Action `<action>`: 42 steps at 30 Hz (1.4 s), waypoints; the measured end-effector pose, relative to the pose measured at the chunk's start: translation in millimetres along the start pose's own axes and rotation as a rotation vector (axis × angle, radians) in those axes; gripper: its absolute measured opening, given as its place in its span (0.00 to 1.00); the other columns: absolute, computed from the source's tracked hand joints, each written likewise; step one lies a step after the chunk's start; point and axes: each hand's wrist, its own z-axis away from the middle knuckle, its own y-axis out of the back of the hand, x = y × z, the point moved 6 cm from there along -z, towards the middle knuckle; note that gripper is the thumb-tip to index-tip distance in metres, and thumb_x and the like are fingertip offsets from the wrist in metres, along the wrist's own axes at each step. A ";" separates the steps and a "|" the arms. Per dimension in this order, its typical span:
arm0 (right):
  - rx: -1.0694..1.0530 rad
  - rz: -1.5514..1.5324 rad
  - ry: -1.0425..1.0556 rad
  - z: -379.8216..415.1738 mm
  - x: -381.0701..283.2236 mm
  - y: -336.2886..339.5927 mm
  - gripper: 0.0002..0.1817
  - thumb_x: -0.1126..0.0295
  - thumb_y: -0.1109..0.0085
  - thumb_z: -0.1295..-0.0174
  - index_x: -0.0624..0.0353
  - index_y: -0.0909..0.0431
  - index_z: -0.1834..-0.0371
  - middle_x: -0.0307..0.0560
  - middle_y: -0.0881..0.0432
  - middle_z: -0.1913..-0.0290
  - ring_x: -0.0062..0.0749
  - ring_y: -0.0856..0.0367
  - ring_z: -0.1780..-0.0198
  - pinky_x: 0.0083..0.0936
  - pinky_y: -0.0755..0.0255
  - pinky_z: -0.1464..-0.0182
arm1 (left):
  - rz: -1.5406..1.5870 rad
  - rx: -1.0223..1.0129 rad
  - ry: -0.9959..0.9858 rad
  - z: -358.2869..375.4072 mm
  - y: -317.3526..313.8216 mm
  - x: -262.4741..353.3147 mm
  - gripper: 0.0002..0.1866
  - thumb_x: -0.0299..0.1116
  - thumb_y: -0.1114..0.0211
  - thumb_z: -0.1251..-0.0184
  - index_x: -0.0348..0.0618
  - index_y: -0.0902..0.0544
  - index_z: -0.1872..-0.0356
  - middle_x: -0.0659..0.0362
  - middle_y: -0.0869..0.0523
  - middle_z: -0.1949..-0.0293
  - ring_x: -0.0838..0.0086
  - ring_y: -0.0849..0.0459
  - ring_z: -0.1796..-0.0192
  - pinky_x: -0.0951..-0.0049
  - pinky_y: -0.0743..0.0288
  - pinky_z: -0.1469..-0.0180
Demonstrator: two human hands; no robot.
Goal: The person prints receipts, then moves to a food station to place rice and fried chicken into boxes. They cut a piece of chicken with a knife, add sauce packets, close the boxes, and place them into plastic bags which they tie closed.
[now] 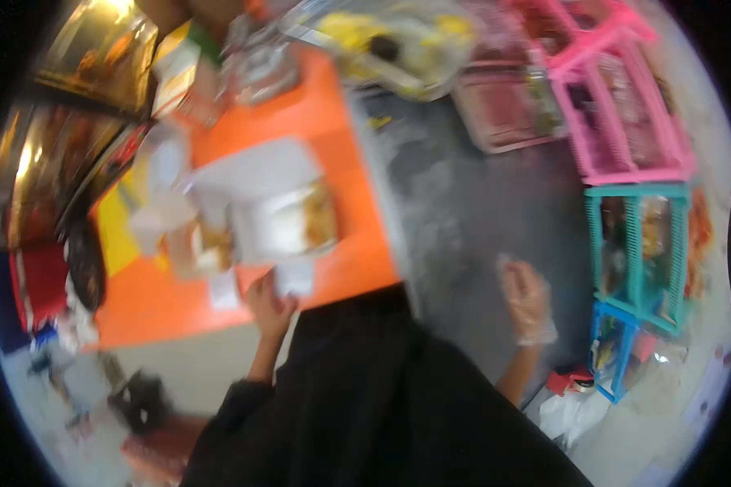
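My bare left hand (270, 307) is at the front edge of the orange tabletop (357, 272), thumb apart from the fingers. Small white paper pieces (295, 278) lie beside its fingertips. Just beyond them stands a white takeaway box (260, 174) with its lid up, holding white and golden-brown food. To its left, another food box (188, 243) holds similar food. My right hand (526, 300), in a clear plastic glove, hovers over the dark metal counter (463, 219). Its fingers are loosely extended and I see nothing in them. Motion blurs the view.
Pink baskets (573, 138), a teal basket (597, 252) and a blue basket (617, 357) line the right side. Clear trays with yellow food (353, 32) and a reddish container (499, 114) sit at the back. Lit display cases (97, 45) stand at the left.
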 end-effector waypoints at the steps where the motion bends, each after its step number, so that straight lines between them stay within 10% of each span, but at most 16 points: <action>1: -0.031 0.219 0.057 -11.6 -1.1 10.3 0.09 0.70 0.48 0.41 0.61 0.23 0.61 0.49 0.21 0.61 0.38 0.23 0.61 0.28 0.30 0.56 | -0.037 0.055 -0.069 4.7 -9.4 -8.0 0.31 0.42 0.40 0.54 0.35 0.29 0.47 0.46 0.27 0.55 0.54 0.31 0.51 0.56 0.40 0.47; 5: 0.003 0.281 0.104 -69.1 32.6 34.2 0.13 0.65 0.52 0.40 0.58 0.24 0.57 0.52 0.21 0.58 0.43 0.22 0.57 0.34 0.30 0.54 | -0.041 0.117 -0.082 -4.1 -2.4 14.2 0.29 0.43 0.44 0.52 0.33 0.30 0.50 0.46 0.27 0.60 0.53 0.30 0.55 0.57 0.37 0.52; 9: 0.511 0.060 0.307 -153.5 57.1 63.7 0.14 0.66 0.52 0.41 0.58 0.25 0.55 0.57 0.22 0.57 0.49 0.24 0.55 0.37 0.32 0.51 | -0.065 0.097 -0.046 -1.2 -7.1 9.7 0.31 0.52 0.50 0.46 0.32 0.30 0.50 0.43 0.28 0.58 0.50 0.31 0.55 0.53 0.38 0.52; 18: 0.957 0.290 -0.322 -391.5 148.2 131.4 0.18 0.58 0.54 0.43 0.57 0.22 0.57 0.60 0.21 0.63 0.48 0.21 0.62 0.42 0.28 0.57 | -0.186 0.078 -0.080 4.8 -18.3 -7.2 0.37 0.59 0.55 0.42 0.31 0.33 0.47 0.41 0.30 0.56 0.48 0.33 0.53 0.51 0.41 0.52; 25: 0.444 0.343 -0.194 -463.2 203.4 107.4 0.25 0.52 0.57 0.38 0.61 0.28 0.49 0.60 0.22 0.56 0.45 0.22 0.58 0.39 0.31 0.55 | -0.294 0.156 -0.124 7.6 -16.4 -9.0 0.23 0.41 0.46 0.55 0.37 0.30 0.58 0.48 0.29 0.61 0.52 0.32 0.55 0.43 0.49 0.40; 29: 0.613 0.192 -0.024 -403.1 183.2 113.9 0.21 0.57 0.48 0.40 0.67 0.25 0.55 0.56 0.21 0.60 0.45 0.22 0.63 0.36 0.30 0.59 | -0.207 0.119 0.048 2.5 0.5 2.9 0.26 0.41 0.44 0.59 0.37 0.27 0.57 0.48 0.27 0.59 0.55 0.30 0.55 0.56 0.39 0.53; 31: 0.849 -0.236 0.080 -277.6 49.2 79.6 0.19 0.68 0.49 0.38 0.69 0.31 0.48 0.51 0.25 0.49 0.35 0.24 0.55 0.29 0.30 0.53 | -0.201 0.105 0.120 1.8 3.5 3.4 0.26 0.41 0.44 0.58 0.37 0.26 0.55 0.48 0.27 0.59 0.55 0.30 0.55 0.57 0.38 0.53; 32: 0.610 -0.511 0.291 -243.5 8.4 56.6 0.19 0.69 0.51 0.37 0.70 0.33 0.47 0.51 0.25 0.49 0.32 0.25 0.53 0.26 0.29 0.51 | -0.189 0.074 0.121 2.9 1.7 1.7 0.27 0.43 0.43 0.57 0.38 0.27 0.54 0.48 0.27 0.57 0.55 0.30 0.54 0.57 0.38 0.52; 34: 0.447 -0.658 0.170 -164.0 -51.2 -5.7 0.16 0.72 0.53 0.38 0.68 0.32 0.48 0.54 0.25 0.52 0.33 0.23 0.58 0.26 0.25 0.60 | -0.169 0.038 0.130 2.2 4.9 1.7 0.28 0.44 0.42 0.56 0.39 0.27 0.52 0.48 0.28 0.56 0.56 0.30 0.54 0.58 0.38 0.52; 37: -0.334 -1.018 -0.115 -60.0 -156.1 -118.7 0.21 0.63 0.53 0.39 0.65 0.32 0.47 0.53 0.25 0.54 0.34 0.25 0.55 0.28 0.27 0.55 | 0.167 -0.023 0.013 6.8 20.3 1.0 0.32 0.41 0.36 0.53 0.41 0.33 0.45 0.47 0.30 0.50 0.56 0.31 0.50 0.59 0.38 0.48; 41: -0.421 -0.919 -0.215 -13.1 -183.3 -235.0 0.20 0.64 0.55 0.37 0.65 0.33 0.46 0.51 0.25 0.50 0.36 0.25 0.50 0.33 0.29 0.48 | 0.186 0.019 -0.134 33.9 81.1 -15.5 0.30 0.31 0.34 0.57 0.40 0.32 0.48 0.46 0.30 0.50 0.55 0.30 0.50 0.60 0.35 0.50; 42: -0.456 -0.459 0.068 -10.3 -202.3 -245.1 0.21 0.65 0.55 0.37 0.65 0.35 0.44 0.52 0.27 0.48 0.38 0.28 0.47 0.33 0.34 0.44 | 0.182 0.037 -0.134 36.9 96.6 -17.4 0.30 0.31 0.34 0.57 0.40 0.32 0.48 0.46 0.30 0.50 0.55 0.30 0.50 0.60 0.35 0.50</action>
